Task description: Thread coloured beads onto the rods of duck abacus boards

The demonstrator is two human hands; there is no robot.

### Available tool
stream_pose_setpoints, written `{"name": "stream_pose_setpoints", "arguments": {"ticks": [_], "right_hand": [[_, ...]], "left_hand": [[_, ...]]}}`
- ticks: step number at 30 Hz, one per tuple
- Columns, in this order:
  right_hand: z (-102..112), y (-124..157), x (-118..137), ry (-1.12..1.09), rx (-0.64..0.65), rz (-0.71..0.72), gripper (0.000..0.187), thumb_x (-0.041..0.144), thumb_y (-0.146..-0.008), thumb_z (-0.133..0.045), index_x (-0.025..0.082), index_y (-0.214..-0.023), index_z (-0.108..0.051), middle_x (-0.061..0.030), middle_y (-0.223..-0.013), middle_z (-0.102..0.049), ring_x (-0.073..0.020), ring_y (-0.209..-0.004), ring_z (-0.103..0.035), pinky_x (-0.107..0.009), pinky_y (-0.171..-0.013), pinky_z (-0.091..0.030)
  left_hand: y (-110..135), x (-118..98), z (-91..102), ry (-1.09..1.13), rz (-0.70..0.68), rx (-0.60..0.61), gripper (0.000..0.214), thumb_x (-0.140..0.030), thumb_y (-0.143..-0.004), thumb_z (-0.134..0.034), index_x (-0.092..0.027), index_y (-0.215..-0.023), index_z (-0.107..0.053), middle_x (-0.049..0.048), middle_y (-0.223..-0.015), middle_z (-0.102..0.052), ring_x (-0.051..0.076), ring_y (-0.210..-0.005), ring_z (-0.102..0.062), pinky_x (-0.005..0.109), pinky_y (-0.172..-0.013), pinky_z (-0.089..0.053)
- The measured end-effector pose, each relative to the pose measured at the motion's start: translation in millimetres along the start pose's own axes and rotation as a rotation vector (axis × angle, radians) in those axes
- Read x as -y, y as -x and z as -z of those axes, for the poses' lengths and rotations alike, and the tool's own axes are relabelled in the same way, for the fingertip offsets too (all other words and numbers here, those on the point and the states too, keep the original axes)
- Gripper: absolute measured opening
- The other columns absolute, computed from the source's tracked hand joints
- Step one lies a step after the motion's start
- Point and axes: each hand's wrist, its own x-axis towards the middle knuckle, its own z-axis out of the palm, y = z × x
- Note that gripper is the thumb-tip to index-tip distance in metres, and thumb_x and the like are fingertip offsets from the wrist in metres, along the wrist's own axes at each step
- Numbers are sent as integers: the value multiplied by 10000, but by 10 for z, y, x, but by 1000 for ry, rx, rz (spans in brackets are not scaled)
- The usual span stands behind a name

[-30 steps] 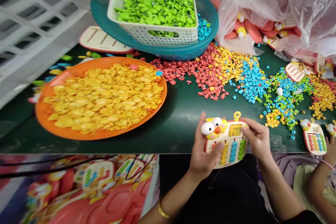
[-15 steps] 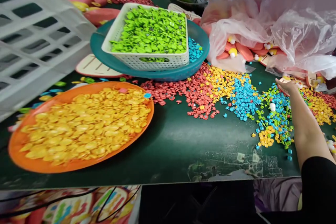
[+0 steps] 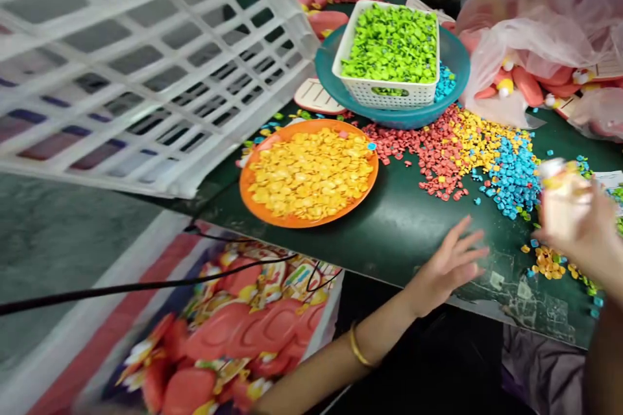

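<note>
Since the earlier frame the right hand (image 3: 579,233) has come back from the far piles clutching a blurred toy (image 3: 559,198) — fingers closed around it at three o'clock. The left hand (image 3: 450,266) hovers empty, fingers spread, over the green bench (image 3: 399,233) — the orange tray (image 3: 253,198) of yellow pieces lies toward ten o'clock.

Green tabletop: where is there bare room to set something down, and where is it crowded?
Bare green tabletop lies between the orange plate of yellow pieces, the red pieces and the near edge, where the open left hand hovers. Crowded: loose coloured pieces rightward, by the right hand holding a blurred toy.
</note>
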Motion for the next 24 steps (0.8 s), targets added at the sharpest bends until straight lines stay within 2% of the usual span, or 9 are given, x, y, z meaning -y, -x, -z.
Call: {"name": "stream_pose_setpoints", "arguments": {"ticks": [3, 5, 7, 9, 13, 15, 18, 21, 24], "right_hand": [[-583, 508, 464, -155, 319, 183, 996, 575, -661, -811, 249, -1489, -362, -156, -1433, -463, -349, -1294, -493, -528, -1048, -471], [-921, 459, 620, -201, 308, 229, 527, 457, -874, -646, 259, -1353, -549, -119, -1301, -583, -282, -1162, -593, -463, -985, -514], [-1186, 203, 656, -168, 195, 232, 282, 306, -956, -519, 235, -1180, -675, -113, -1110, -658, -256, -1029, -635, -425, -910, -533], [-1382, -82, 635, -102, 203, 298, 248, 199, -939, -506, 219, -1041, -731, -114, -1013, -670, -255, -973, -637, -400, -860, -535], [-1527, -275, 574, -16, 209, 343, 242, 140, -909, -515, 200, -883, -747, -109, -927, -660, -240, -861, -633, -366, -759, -536], [-1474, -142, 529, -77, 122, 340, 225, 189, -931, -522, 214, -911, -744, -94, -939, -664, -226, -861, -635, -360, -765, -542], [-1353, 210, 443, -205, 11, 331, 211, 279, -960, -530, 254, -989, -737, -73, -983, -672, -213, -914, -647, -369, -813, -560], [-1291, 491, 378, -257, 14, 376, 231, 253, -974, -508, 278, -1055, -722, -73, -1043, -684, -211, -968, -651, -394, -860, -567], [-1265, 528, 351, -274, 75, 462, 223, 212, -965, -522, 267, -1071, -710, -81, -1066, -698, -221, -1014, -635, -418, -893, -560]], "left_hand": [[3, 75, 43, -80, -160, -348, 936, -433, -859, -715, -331, -1572, -117, 158, -1536, -430, 241, -1157, -659, 384, -978, -546], [94, 111, 192, -222, -149, -475, 911, -380, -866, -700, -298, -1571, -128, 155, -1485, -490, 201, -993, -715, 331, -878, -587], [198, 143, 360, -379, -97, -484, 850, -357, -885, -659, -263, -1569, -163, 168, -1479, -492, 184, -899, -728, 303, -790, -606], [274, 172, 476, -591, -128, -494, 778, -343, -912, -608, -228, -1564, -201, 184, -1489, -475, 202, -945, -715, 322, -796, -608], [322, 191, 503, -1173, -390, -554, 615, -319, -930, -579, -180, -1497, -383, 192, -1576, -341, 343, -1376, -448, 540, -1107, -429], [329, 184, 474, -1368, -499, -500, 552, -299, -952, -552, -181, -1475, -424, 174, -1603, -303, 352, -1476, -293, 580, -1186, -303], [338, 193, 448, -1463, -585, -251, 570, -312, -987, -502, -161, -1515, -352, 159, -1576, -376, 287, -1499, -283, 508, -1213, -297], [328, 237, 451, -1503, -506, -65, 637, -386, -1000, -474, -124, -1546, -277, 166, -1566, -397, 271, -1495, -308, 493, -1222, -279], [309, 280, 459, -1539, -434, -55, 639, -409, -1007, -442, -103, -1544, -281, 175, -1581, -366, 288, -1500, -295, 508, -1223, -255]]}}
